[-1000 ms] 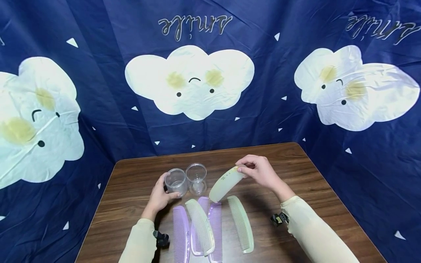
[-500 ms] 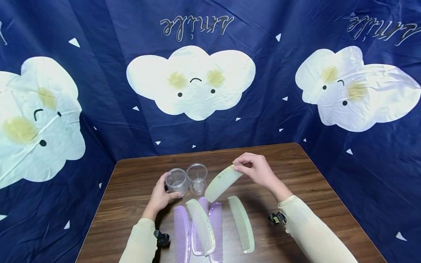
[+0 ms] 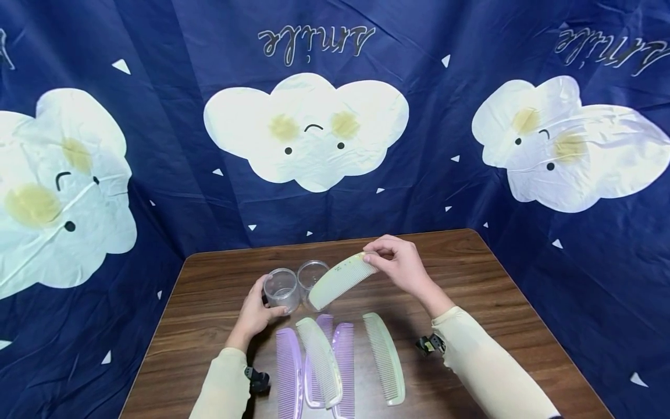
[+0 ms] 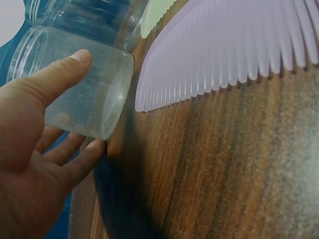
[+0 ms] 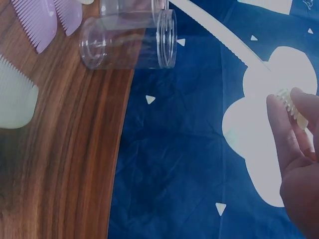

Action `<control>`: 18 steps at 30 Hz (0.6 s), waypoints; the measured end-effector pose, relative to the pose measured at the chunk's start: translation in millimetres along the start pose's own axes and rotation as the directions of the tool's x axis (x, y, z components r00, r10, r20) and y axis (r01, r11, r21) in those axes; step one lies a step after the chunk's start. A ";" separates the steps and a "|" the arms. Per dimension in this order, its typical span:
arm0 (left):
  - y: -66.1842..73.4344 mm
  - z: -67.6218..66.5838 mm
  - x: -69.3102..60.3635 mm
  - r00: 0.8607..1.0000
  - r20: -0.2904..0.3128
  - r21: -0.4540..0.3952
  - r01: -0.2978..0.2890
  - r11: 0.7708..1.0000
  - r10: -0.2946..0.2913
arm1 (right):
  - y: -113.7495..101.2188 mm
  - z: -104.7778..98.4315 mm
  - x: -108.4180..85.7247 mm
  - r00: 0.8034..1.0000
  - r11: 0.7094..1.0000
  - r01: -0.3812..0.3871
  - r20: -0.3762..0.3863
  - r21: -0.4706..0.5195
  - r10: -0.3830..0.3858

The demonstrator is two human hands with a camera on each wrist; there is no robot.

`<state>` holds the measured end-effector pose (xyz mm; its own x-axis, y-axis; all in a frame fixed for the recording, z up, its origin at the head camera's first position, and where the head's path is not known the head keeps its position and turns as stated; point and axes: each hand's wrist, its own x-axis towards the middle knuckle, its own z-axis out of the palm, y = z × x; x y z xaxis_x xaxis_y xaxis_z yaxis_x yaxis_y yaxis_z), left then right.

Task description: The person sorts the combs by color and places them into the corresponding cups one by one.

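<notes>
In the head view my left hand (image 3: 255, 312) holds a clear plastic jar (image 3: 281, 294) that stands upright on the table; thumb and fingers lie on opposite sides of it. A second clear jar (image 3: 306, 273) stands against its right side. My right hand (image 3: 402, 266) pinches one end of a pale green comb (image 3: 340, 281). This comb slants down to the left, its free end in front of the second jar and hiding part of it. The right wrist view shows the comb (image 5: 224, 36) edge-on, above the jar (image 5: 132, 45); whether they touch, I cannot tell.
Nearer on the wooden table (image 3: 445, 262) lie several combs: a purple comb (image 3: 289, 369) at left, a pale green comb (image 3: 320, 361) across two purple ones, and a green comb (image 3: 384, 358) apart at right. A blue curtain (image 3: 335, 212) with clouds hangs behind.
My right hand has moved left and away from me, carrying the pale green comb from the right of the second jar to in front of it. My left hand has kept its place.
</notes>
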<state>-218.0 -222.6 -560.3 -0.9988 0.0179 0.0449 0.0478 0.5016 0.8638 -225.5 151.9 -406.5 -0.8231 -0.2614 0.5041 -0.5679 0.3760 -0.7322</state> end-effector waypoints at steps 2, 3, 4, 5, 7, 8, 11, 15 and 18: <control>0.0 1.1 0.2 1.000 -0.004 -0.001 -0.002 1.000 0.002 | -1.4 3.7 2.7 1.000 1.000 0.000 -0.011 0.009 0.000; -0.4 1.6 0.3 1.000 -0.006 0.000 -0.009 1.000 0.009 | -1.8 5.7 4.2 1.000 1.000 0.003 -0.017 0.014 -0.003; -1.0 1.4 0.2 1.000 -0.010 0.003 -0.012 1.000 0.012 | -2.5 8.5 5.7 1.000 1.000 0.008 -0.022 0.019 -0.007; -1.1 1.0 0.0 1.000 -0.013 0.005 -0.015 1.000 0.015 | -3.4 11.1 7.1 1.000 1.000 0.015 -0.027 0.023 -0.014; -0.9 0.6 -0.4 1.000 -0.017 -0.002 -0.025 1.000 0.025 | -4.9 16.2 9.7 0.999 0.999 0.029 -0.033 0.028 -0.028; -1.1 0.4 -0.5 0.999 -0.018 -0.005 -0.029 1.000 0.029 | -5.7 18.5 10.8 0.999 0.999 0.035 -0.035 0.029 -0.034; -1.1 0.5 -0.9 0.999 -0.017 -0.008 -0.035 0.999 0.034 | -8.2 24.9 13.4 0.998 0.998 0.049 -0.033 0.032 -0.048; -1.4 0.8 -1.6 0.999 -0.015 -0.014 -0.038 0.999 0.037 | -11.4 31.9 17.0 0.998 0.998 0.061 -0.030 0.018 -0.060; -1.5 0.8 -2.5 0.999 -0.023 -0.027 -0.040 0.999 0.039 | -14.2 36.8 21.3 0.997 0.998 0.069 -0.032 0.004 -0.069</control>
<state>-215.6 -222.7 -562.1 -0.9958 0.0180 0.0898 0.0875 0.4774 0.8743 -234.9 108.3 -402.1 -0.7814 -0.2585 0.5679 -0.6237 0.3534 -0.6973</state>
